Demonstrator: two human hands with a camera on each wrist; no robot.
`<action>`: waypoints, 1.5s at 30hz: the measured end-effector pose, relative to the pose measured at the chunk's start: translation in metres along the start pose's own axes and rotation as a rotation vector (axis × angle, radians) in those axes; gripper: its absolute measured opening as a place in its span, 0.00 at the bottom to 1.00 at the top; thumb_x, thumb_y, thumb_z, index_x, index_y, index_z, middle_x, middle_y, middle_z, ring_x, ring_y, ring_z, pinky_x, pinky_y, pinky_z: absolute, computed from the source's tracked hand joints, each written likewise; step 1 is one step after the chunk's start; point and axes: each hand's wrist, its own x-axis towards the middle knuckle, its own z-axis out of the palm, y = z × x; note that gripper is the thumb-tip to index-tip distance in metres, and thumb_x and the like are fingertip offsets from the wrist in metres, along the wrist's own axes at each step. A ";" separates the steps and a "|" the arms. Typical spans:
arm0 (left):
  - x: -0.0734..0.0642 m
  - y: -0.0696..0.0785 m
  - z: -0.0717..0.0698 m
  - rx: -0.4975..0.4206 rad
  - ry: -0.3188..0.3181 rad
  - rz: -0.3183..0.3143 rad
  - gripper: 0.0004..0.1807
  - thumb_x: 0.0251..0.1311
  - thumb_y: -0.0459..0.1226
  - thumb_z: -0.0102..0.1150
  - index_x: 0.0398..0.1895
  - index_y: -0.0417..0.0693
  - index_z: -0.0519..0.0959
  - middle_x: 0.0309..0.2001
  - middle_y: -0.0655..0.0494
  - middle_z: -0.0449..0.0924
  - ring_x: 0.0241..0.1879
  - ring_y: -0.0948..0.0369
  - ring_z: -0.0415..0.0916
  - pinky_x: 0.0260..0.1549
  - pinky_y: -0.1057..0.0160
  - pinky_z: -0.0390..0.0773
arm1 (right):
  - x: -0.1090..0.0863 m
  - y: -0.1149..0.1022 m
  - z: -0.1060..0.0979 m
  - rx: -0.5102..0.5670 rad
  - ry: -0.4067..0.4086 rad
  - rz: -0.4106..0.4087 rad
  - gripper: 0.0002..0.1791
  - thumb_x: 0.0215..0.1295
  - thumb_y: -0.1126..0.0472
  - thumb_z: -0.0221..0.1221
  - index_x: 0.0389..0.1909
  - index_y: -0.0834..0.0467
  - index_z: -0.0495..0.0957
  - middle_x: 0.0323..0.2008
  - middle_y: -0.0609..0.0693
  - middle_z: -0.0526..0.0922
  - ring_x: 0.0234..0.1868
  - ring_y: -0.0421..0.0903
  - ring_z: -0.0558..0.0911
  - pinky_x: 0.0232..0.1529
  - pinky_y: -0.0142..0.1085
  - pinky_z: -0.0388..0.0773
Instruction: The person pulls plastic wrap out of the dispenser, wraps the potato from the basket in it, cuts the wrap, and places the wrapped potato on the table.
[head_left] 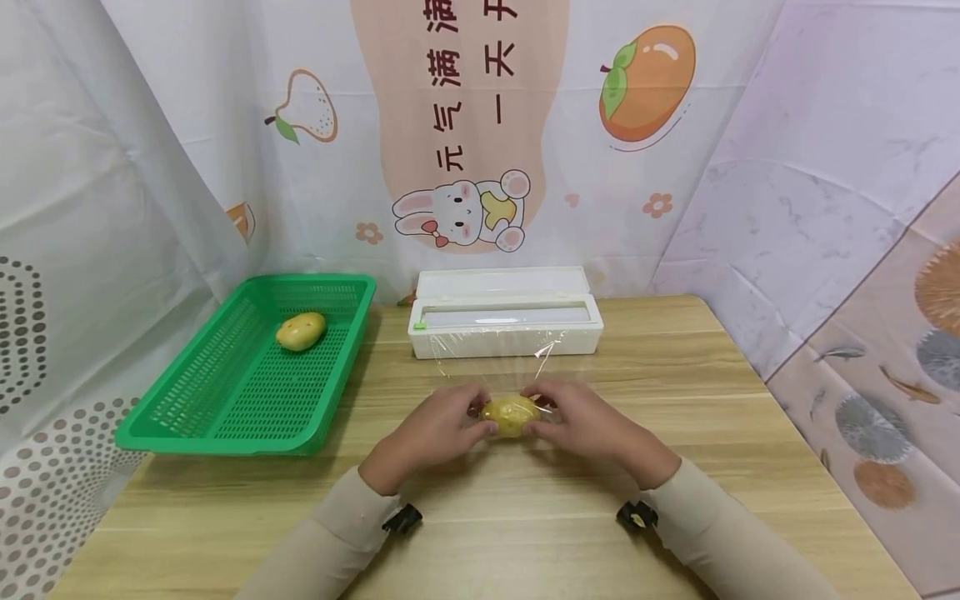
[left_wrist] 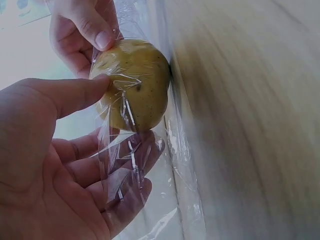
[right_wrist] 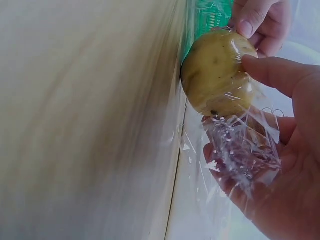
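A yellow potato point(head_left: 512, 416) lies on the table between both hands, with clear cling film point(right_wrist: 245, 150) over it. My left hand point(head_left: 444, 427) grips its left end through the film, thumb on the near side and fingers behind. On the right end, my right hand point(head_left: 576, 421) does the same, its thumb pressing the potato. Crumpled film bunches over the fingers of each hand in the wrist views. From the potato the film stretches back to a white cling film dispenser point(head_left: 506, 342), whose lid stands up and whose roll shows inside.
To the left stands a green plastic basket point(head_left: 326, 417) with another potato point(head_left: 301, 331) in it. The wooden table point(head_left: 675, 375) ends at a printed curtain point(head_left: 322, 192) behind the dispenser. More curtain hangs along both sides.
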 end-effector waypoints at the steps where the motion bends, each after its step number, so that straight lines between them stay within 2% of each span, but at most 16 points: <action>1: 0.001 0.000 0.000 0.001 0.003 -0.001 0.14 0.60 0.53 0.60 0.42 0.58 0.73 0.36 0.65 0.78 0.34 0.66 0.74 0.35 0.64 0.74 | 0.000 0.001 0.000 -0.009 0.006 -0.010 0.21 0.55 0.50 0.68 0.50 0.48 0.77 0.47 0.38 0.76 0.46 0.36 0.78 0.47 0.33 0.77; 5: 0.003 0.000 -0.001 0.002 0.001 -0.016 0.13 0.62 0.52 0.57 0.42 0.58 0.74 0.33 0.68 0.76 0.31 0.66 0.72 0.32 0.64 0.73 | 0.001 0.003 -0.002 -0.041 0.021 -0.035 0.24 0.53 0.48 0.69 0.52 0.47 0.78 0.48 0.39 0.75 0.47 0.41 0.77 0.49 0.35 0.75; 9: 0.006 0.001 -0.002 0.010 0.001 -0.038 0.13 0.63 0.53 0.56 0.44 0.58 0.76 0.35 0.69 0.78 0.33 0.68 0.74 0.35 0.64 0.74 | 0.002 0.005 -0.003 -0.052 0.013 -0.036 0.27 0.52 0.48 0.69 0.55 0.48 0.76 0.50 0.39 0.76 0.50 0.42 0.77 0.52 0.37 0.74; 15: 0.010 0.001 -0.003 0.047 0.014 -0.056 0.16 0.64 0.52 0.54 0.47 0.56 0.79 0.37 0.68 0.79 0.34 0.68 0.74 0.37 0.63 0.75 | 0.008 0.008 -0.003 0.011 0.011 0.031 0.29 0.55 0.50 0.68 0.57 0.52 0.73 0.50 0.42 0.80 0.52 0.41 0.79 0.52 0.36 0.77; 19: 0.012 -0.001 -0.002 0.071 0.027 -0.073 0.17 0.65 0.53 0.53 0.47 0.56 0.81 0.38 0.66 0.80 0.37 0.67 0.75 0.39 0.61 0.75 | 0.010 0.009 -0.004 0.013 0.008 0.067 0.26 0.56 0.47 0.67 0.53 0.50 0.73 0.47 0.41 0.81 0.50 0.42 0.80 0.50 0.39 0.77; 23: 0.016 -0.001 -0.002 0.119 0.063 -0.097 0.21 0.64 0.55 0.52 0.49 0.54 0.81 0.43 0.61 0.80 0.43 0.63 0.76 0.43 0.57 0.76 | 0.013 0.012 -0.006 0.000 0.019 0.082 0.23 0.55 0.45 0.66 0.49 0.48 0.73 0.45 0.41 0.82 0.49 0.41 0.80 0.50 0.40 0.77; 27: 0.022 -0.002 -0.002 0.141 0.135 -0.120 0.23 0.61 0.56 0.56 0.51 0.52 0.79 0.45 0.58 0.80 0.44 0.61 0.76 0.48 0.53 0.72 | 0.015 0.014 -0.007 -0.011 0.022 0.101 0.20 0.55 0.44 0.66 0.45 0.46 0.74 0.42 0.39 0.83 0.43 0.37 0.81 0.46 0.39 0.78; 32: 0.027 -0.001 -0.003 0.154 0.208 -0.105 0.16 0.57 0.53 0.62 0.42 0.56 0.81 0.39 0.63 0.79 0.40 0.64 0.75 0.45 0.54 0.68 | 0.018 0.016 -0.010 -0.009 0.019 0.108 0.18 0.56 0.44 0.66 0.43 0.46 0.76 0.37 0.39 0.82 0.37 0.36 0.79 0.40 0.37 0.77; 36: 0.031 0.001 -0.003 0.142 0.234 -0.081 0.10 0.57 0.51 0.64 0.37 0.60 0.82 0.37 0.64 0.78 0.39 0.62 0.76 0.42 0.55 0.67 | 0.021 0.018 -0.011 -0.018 0.043 0.103 0.17 0.55 0.44 0.67 0.41 0.47 0.78 0.36 0.38 0.80 0.38 0.38 0.78 0.41 0.38 0.77; 39: 0.034 0.001 -0.002 0.116 0.252 -0.072 0.09 0.56 0.49 0.65 0.37 0.59 0.82 0.37 0.63 0.79 0.39 0.61 0.77 0.40 0.58 0.70 | 0.022 0.020 -0.011 -0.040 0.062 0.097 0.16 0.54 0.44 0.67 0.40 0.47 0.80 0.36 0.37 0.80 0.39 0.38 0.78 0.41 0.37 0.77; 45: 0.036 0.000 0.000 0.130 0.274 -0.058 0.04 0.56 0.48 0.66 0.32 0.62 0.84 0.32 0.70 0.80 0.35 0.65 0.78 0.35 0.64 0.75 | 0.023 0.025 -0.012 -0.034 0.063 0.054 0.15 0.55 0.46 0.67 0.40 0.49 0.82 0.32 0.38 0.79 0.37 0.42 0.79 0.39 0.37 0.77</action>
